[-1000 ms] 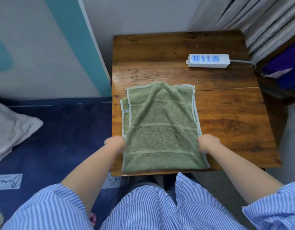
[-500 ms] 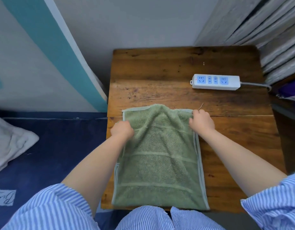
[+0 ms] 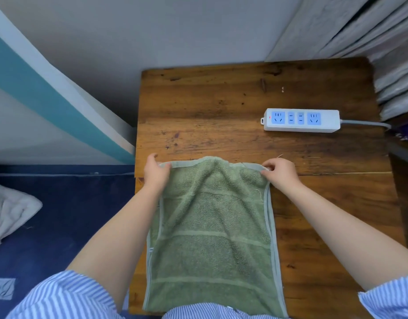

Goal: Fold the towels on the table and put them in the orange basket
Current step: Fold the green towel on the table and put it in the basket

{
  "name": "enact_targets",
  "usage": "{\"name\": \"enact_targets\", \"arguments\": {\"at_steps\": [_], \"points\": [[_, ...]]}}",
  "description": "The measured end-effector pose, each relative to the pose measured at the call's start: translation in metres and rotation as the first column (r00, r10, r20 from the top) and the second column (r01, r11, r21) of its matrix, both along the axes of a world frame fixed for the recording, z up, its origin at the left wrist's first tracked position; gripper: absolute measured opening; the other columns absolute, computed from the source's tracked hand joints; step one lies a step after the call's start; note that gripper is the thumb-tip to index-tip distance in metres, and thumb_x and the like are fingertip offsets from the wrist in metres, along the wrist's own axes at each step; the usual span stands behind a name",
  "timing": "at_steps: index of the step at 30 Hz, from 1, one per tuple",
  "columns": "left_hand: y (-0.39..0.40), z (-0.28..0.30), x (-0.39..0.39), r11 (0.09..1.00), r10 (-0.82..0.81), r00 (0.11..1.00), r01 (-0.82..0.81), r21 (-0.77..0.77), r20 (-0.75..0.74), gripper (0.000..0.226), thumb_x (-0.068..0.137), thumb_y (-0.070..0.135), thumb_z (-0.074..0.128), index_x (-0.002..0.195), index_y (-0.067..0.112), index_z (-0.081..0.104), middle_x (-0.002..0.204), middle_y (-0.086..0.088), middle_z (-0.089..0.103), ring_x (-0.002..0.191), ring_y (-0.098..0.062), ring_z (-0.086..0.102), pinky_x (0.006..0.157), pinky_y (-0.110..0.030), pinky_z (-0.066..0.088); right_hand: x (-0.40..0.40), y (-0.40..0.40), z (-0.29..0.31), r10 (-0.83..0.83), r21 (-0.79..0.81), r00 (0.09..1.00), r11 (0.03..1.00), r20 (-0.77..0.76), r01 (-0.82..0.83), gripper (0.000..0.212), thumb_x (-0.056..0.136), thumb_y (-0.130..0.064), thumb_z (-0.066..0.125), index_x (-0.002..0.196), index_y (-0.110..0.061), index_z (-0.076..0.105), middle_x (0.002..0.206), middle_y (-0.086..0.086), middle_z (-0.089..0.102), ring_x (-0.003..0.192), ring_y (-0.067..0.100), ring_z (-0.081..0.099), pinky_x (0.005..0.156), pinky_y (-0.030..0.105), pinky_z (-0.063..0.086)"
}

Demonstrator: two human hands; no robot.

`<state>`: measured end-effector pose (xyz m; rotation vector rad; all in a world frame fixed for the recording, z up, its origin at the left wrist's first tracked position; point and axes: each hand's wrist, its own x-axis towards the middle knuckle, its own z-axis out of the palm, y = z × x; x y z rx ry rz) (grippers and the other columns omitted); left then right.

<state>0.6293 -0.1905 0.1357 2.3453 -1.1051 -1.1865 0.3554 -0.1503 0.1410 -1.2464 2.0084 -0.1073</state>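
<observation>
Head view: left hand [image 3: 156, 172] pinches far left corner of green towel [image 3: 213, 238], fingers curled over hem. Right hand [image 3: 280, 172] pinches far right corner the same way. Towel lies on wooden table [image 3: 221, 107], long axis running from near edge away toward wall, far edge bunched up between hands. White power strip [image 3: 300, 120] beyond right hand, well apart, cable trailing right. Blue bedding [image 3: 60, 215] left of table.

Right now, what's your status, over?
Left hand and right hand pinching far corners of green towel. Towel flat on table. Basket unseen. Power strip clear beyond.
</observation>
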Motion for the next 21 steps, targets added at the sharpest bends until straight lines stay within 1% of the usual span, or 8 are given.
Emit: {"name": "enact_targets", "arguments": {"at_steps": [2, 3, 7, 10, 12, 14, 17, 21], "points": [[-0.002, 0.005, 0.006, 0.996, -0.089, 0.995, 0.089, -0.024, -0.032, 0.043, 0.090, 0.009, 0.052, 0.132, 0.009, 0.045, 0.106, -0.007, 0.052, 0.078, -0.012, 0.051, 0.065, -0.016, 0.044, -0.002, 0.002, 0.006, 0.085, 0.054, 0.996, 0.995, 0.036, -0.087, 0.024, 0.085, -0.012, 0.060, 0.106, -0.003, 0.066, 0.116, 0.012, 0.065, 0.110, 0.025, 0.056, 0.091, 0.029, 0.040], [-0.002, 0.007, 0.009, 0.985, -0.170, 0.985, 0.170, -0.004, -0.030, 0.035, 0.090, 0.006, 0.051, 0.125, 0.007, 0.052, 0.107, -0.008, 0.055, 0.075, -0.011, 0.049, 0.062, -0.014, 0.043, -0.003, 0.003, 0.009, 0.125, 0.096, 0.990, 0.987, 0.070, -0.131, 0.022, 0.085, -0.012, 0.060, 0.103, -0.003, 0.067, 0.113, 0.012, 0.066, 0.106, 0.024, 0.057, 0.087, 0.028, 0.041], [0.010, 0.013, 0.031, 0.843, -0.500, 0.866, 0.483, 0.237, 0.012, 0.019, 0.089, 0.004, 0.052, 0.103, 0.001, 0.065, 0.113, -0.013, 0.063, 0.089, -0.017, 0.052, 0.075, -0.027, 0.043, -0.007, 0.009, 0.020, 0.225, 0.330, 0.947, 0.898, 0.228, -0.293, 0.010, 0.085, -0.009, 0.059, 0.087, -0.004, 0.068, 0.080, 0.008, 0.065, 0.061, 0.012, 0.057, 0.057, 0.019, 0.044], [0.021, 0.016, 0.052, 0.700, -0.638, 0.770, 0.573, 0.425, 0.014, 0.016, 0.088, 0.009, 0.056, 0.096, 0.003, 0.068, 0.105, -0.013, 0.065, 0.087, -0.019, 0.055, 0.076, -0.028, 0.045, -0.008, 0.010, 0.024, 0.292, 0.411, 0.932, 0.839, 0.214, -0.357, 0.017, 0.085, -0.009, 0.059, 0.069, -0.012, 0.062, 0.064, 0.001, 0.060, 0.052, 0.007, 0.053, 0.048, 0.015, 0.041], [0.026, 0.014, 0.063, 0.691, -0.656, 0.753, 0.569, 0.446, 0.055, 0.017, 0.088, 0.013, 0.057, 0.095, 0.002, 0.068, 0.097, -0.010, 0.064, 0.091, -0.022, 0.057, 0.074, -0.028, 0.044, -0.005, 0.007, 0.024, 0.347, 0.334, 0.930, 0.868, 0.120, -0.367, 0.013, 0.086, -0.013, 0.058, 0.077, -0.008, 0.066, 0.070, 0.005, 0.064, 0.060, 0.013, 0.055, 0.055, 0.021, 0.041], [0.029, 0.010, 0.067, 0.723, -0.647, 0.753, 0.555, 0.413, 0.122, 0.019, 0.090, 0.016, 0.054, 0.093, 0.002, 0.066, 0.090, -0.007, 0.058, 0.087, -0.021, 0.054, 0.071, -0.027, 0.041, 0.002, 0.002, 0.021, 0.363, 0.192, 0.932, 0.915, -0.002, -0.356, 0.016, 0.086, -0.015, 0.057, 0.091, -0.004, 0.067, 0.093, 0.013, 0.067, 0.080, 0.022, 0.058, 0.069, 0.027, 0.043], [0.030, 0.006, 0.064, 0.805, -0.574, 0.783, 0.487, 0.339, 0.240, 0.018, 0.093, 0.020, 0.046, 0.095, 0.005, 0.056, 0.091, -0.007, 0.051, 0.082, -0.022, 0.048, 0.068, -0.029, 0.039, 0.013, -0.008, 0.016, 0.314, 0.106, 0.944, 0.947, -0.098, -0.303, 0.023, 0.085, -0.013, 0.055, 0.104, -0.004, 0.064, 0.116, 0.016, 0.057, 0.104, 0.029, 0.054, 0.084, 0.031, 0.042], [0.028, -0.002, 0.057, 0.890, -0.363, 0.919, 0.292, 0.351, 0.156, 0.020, 0.096, 0.025, 0.039, 0.099, 0.007, 0.046, 0.096, -0.010, 0.047, 0.088, -0.028, 0.047, 0.068, -0.030, 0.034, 0.018, -0.022, 0.009, 0.110, 0.239, 0.994, 0.965, -0.003, -0.106, 0.009, 0.086, -0.012, 0.051, 0.089, -0.010, 0.059, 0.100, 0.010, 0.059, 0.088, 0.022, 0.049, 0.071, 0.027, 0.038]]}}
